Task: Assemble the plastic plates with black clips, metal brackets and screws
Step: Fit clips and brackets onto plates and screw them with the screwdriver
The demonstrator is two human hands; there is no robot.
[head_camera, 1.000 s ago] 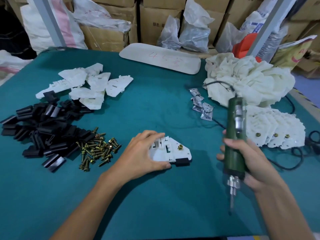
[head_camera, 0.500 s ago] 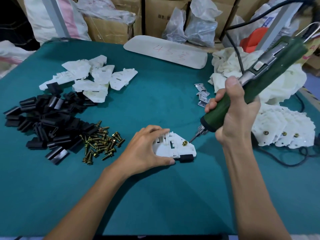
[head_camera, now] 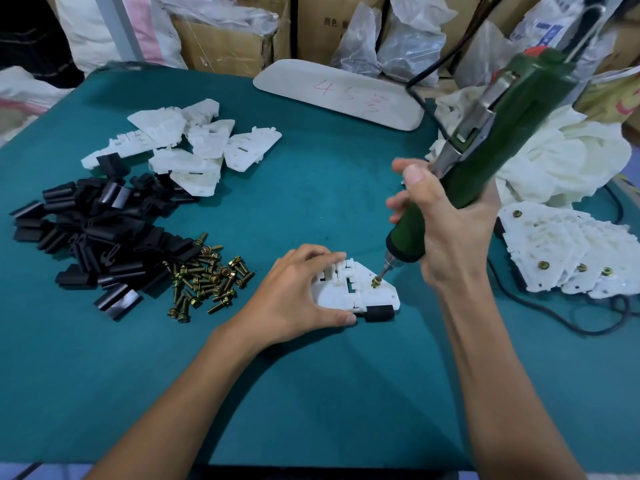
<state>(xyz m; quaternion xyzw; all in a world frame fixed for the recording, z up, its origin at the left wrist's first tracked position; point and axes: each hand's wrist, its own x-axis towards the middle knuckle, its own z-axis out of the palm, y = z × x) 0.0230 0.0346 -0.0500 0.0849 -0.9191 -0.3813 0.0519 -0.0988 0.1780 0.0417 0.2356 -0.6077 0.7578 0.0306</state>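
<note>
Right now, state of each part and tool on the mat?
left hand: grips white plate, holding it flat.
right hand: grips electric screwdriver.
electric screwdriver: tilted, bit on screw.
screw: standing in plate's hole.
black clip: fitted on plate's near edge.
finished plates: overlapped, screws in.

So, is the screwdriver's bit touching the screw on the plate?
Touching: the head view shows the screwdriver bit seated on the screw head with no gap.

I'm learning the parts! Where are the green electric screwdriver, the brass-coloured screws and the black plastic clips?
green electric screwdriver point(head_camera: 516, 136): head view, its green body.
brass-coloured screws point(head_camera: 207, 278): head view, middle of pile.
black plastic clips point(head_camera: 93, 237): head view, middle of heap.
</note>
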